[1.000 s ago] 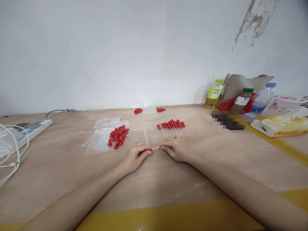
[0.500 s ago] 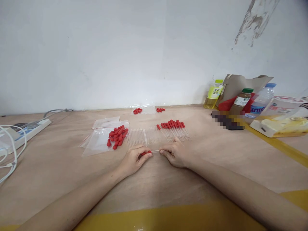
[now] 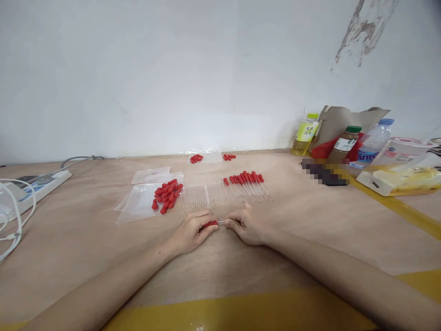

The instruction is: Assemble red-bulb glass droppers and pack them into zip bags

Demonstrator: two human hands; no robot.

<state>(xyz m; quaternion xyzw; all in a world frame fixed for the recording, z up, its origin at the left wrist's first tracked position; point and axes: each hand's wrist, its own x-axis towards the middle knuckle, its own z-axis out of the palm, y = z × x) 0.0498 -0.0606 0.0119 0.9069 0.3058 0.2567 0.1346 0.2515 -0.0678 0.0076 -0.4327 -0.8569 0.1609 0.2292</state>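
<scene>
My left hand is closed around a red rubber dropper bulb. A thin glass dropper tube runs from the bulb's mouth to my right hand, whose thumb and fingers pinch it. Most of the tube is hidden in that hand. Just beyond my hands lies a row of bare glass tubes. To its right, several droppers with red bulbs lie side by side. A pile of loose red bulbs rests partly on clear plastic bags to the left.
Two small groups of red bulbs lie with plastic film near the wall. A white power strip and cables are at the left. Bottles, a grey bag and a yellow tissue pack stand at the right.
Both hands have moved slightly towards me. My right hand has come closer to my left, and less of the tube shows between them.
</scene>
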